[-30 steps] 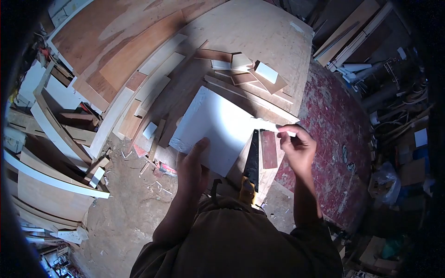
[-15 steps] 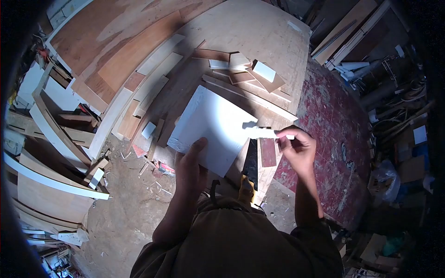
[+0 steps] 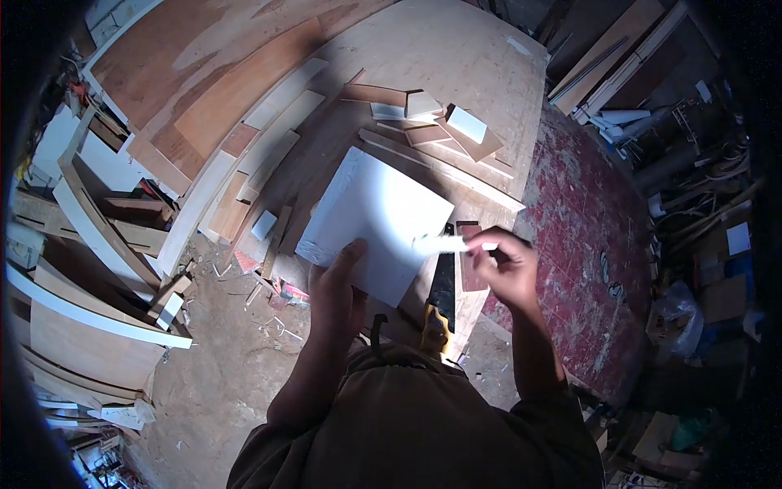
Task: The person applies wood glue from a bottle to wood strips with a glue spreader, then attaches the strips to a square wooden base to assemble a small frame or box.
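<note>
the left hand [image 3: 338, 289] pins the white board [image 3: 379, 220] at its 6 o'clock edge, the right hand [image 3: 505, 265] pinches a thin white strip [image 3: 444, 243] over the 4 o'clock corner, not yet laid on it, the handsaw [image 3: 442, 293] idle.

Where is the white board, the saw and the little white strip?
white board [image 3: 375, 216], head view, middle of its face.
saw [image 3: 442, 281], head view, dark blade.
white strip [image 3: 440, 243], head view, its middle.

Single head view, steeply downward, close above cluttered workbench [image 3: 456, 57]
</note>
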### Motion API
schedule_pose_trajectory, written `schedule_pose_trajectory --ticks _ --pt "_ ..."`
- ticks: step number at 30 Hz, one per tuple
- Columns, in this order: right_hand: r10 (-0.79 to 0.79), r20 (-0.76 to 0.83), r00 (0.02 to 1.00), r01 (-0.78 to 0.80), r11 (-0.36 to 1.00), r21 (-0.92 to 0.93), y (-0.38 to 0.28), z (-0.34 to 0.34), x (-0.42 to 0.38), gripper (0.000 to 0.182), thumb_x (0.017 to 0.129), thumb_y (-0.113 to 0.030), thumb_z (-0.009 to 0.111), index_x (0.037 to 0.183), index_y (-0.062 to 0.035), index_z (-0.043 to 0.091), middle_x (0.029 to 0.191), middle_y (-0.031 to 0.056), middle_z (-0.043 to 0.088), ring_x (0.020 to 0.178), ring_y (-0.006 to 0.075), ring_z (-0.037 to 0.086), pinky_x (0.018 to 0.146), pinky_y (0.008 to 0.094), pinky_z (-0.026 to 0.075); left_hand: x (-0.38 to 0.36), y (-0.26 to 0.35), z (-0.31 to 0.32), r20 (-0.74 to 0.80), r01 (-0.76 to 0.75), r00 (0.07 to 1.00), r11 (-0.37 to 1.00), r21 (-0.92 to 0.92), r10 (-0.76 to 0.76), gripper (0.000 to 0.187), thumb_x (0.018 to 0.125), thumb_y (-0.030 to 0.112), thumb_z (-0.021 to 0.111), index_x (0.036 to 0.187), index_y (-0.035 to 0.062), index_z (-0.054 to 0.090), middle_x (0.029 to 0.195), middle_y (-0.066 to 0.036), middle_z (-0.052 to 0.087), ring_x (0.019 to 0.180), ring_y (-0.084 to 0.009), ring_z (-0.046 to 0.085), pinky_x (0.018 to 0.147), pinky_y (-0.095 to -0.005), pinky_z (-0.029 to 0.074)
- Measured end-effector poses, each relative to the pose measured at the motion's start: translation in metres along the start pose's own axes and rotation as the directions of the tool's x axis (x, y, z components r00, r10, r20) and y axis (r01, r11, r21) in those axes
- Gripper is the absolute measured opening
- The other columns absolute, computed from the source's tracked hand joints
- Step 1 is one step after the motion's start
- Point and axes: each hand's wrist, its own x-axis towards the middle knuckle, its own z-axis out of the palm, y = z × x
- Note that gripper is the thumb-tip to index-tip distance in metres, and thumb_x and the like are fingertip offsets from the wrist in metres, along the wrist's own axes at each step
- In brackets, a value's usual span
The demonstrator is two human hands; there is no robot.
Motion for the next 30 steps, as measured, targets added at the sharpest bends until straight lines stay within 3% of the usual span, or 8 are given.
schedule_pose_trajectory --ticks 4,8,12,15,18,24,28,30 --pt "0.134 -0.219 0.966 -0.119 0.99 0.082 -0.007 0.0 0.001 0.018 0.087 0.005 0.063 0.102 -0.0001 0.068 0.091 0.0069 0.068 0.079 0.0091 0.062 0.074 0.0223 0.05 -0.002 0.0 -0.001 0.019 -0.017 1.0 1.0 -0.014 0.017 0.041 0.088 0.006 0.06 0.126 -0.0033 0.049 0.113 -0.015 0.06 0.105 -0.0276 0.061 0.091 -0.0391 0.051" --pt "-0.097 0.17 0.981 0.088 0.994 0.056 -0.014 0.002 -0.003 0.02 0.085 0.008 0.061 0.102 -0.0005 0.067 0.088 0.0059 0.067 0.081 0.0099 0.063 0.076 0.0245 0.051 -0.005 0.003 -0.001 0.01 0.004 1.0 1.0 0.001 -0.004 0.04 0.088 0.006 0.06 0.126 -0.0032 0.049 0.112 -0.014 0.06 0.104 -0.0272 0.062 0.091 -0.0384 0.051" --pt "0.093 -0.196 0.976 -0.089 0.996 0.029 -0.01 -0.005 0.004 0.015 0.086 0.007 0.062 0.098 0.0011 0.069 0.089 0.0049 0.068 0.08 0.007 0.061 0.07 0.0216 0.048 -0.007 0.004 0.0 0.025 -0.002 1.0 1.0 -0.004 0.002 0.039 0.088 0.006 0.059 0.125 -0.0034 0.05 0.111 -0.014 0.06 0.103 -0.0266 0.062 0.09 -0.0384 0.051" --pt "0.152 -0.247 0.957 -0.139 0.988 0.069 -0.014 -0.011 0.002 0.018 0.084 0.01 0.061 0.097 0.0011 0.069 0.089 0.0058 0.068 0.079 0.0081 0.062 0.069 0.0215 0.048 -0.008 0.001 -0.003 -0.017 -0.008 1.0 1.0 -0.002 0.008 0.039 0.088 0.006 0.06 0.125 -0.0039 0.05 0.112 -0.014 0.06 0.103 -0.0266 0.062 0.09 -0.0382 0.051" --pt "-0.049 0.064 0.997 0.048 0.999 0.016 -0.018 -0.009 -0.004 0.019 0.082 0.009 0.063 0.098 -0.0007 0.07 0.088 0.005 0.068 0.079 0.0093 0.063 0.068 0.0213 0.049 -0.009 0.0 -0.003 0.017 -0.006 1.0 1.0 -0.003 0.006 0.041 0.088 0.006 0.06 0.126 -0.0045 0.049 0.113 -0.014 0.059 0.104 -0.027 0.061 0.09 -0.0381 0.051" --pt "0.065 -0.201 0.977 -0.061 0.998 0.025 -0.02 -0.013 0.004 0.014 0.085 0.007 0.062 0.095 0.0019 0.069 0.089 0.0068 0.069 0.08 0.01 0.063 0.073 0.0239 0.052 -0.01 -0.002 0.0 -0.01 -0.036 0.999 0.999 0.013 0.036 0.041 0.088 0.005 0.06 0.127 -0.0041 0.049 0.113 -0.015 0.059 0.103 -0.0274 0.062 0.09 -0.0381 0.051" --pt "-0.026 0.172 0.985 0.023 1.0 0.021 -0.023 -0.017 -0.003 0.018 0.082 0.008 0.061 0.096 -0.0002 0.07 0.087 0.0067 0.069 0.077 0.0087 0.063 0.071 0.023 0.051 -0.009 -0.004 0.0 0.008 -0.008 1.0 1.0 0.007 0.008 0.042 0.087 0.005 0.061 0.127 -0.0034 0.049 0.113 -0.015 0.06 0.103 -0.0271 0.062 0.09 -0.0386 0.051" --pt "0.062 0.129 0.99 -0.042 0.987 -0.152 -0.02 -0.013 0.0 0.017 0.084 0.007 0.061 0.096 -0.0008 0.07 0.087 0.0053 0.069 0.078 0.0078 0.062 0.071 0.0224 0.051 -0.008 -0.005 0.001 0.016 -0.005 1.0 1.0 0.004 0.004 0.042 0.087 0.004 0.061 0.127 -0.0031 0.049 0.113 -0.015 0.06 0.104 -0.027 0.062 0.09 -0.0386 0.052"
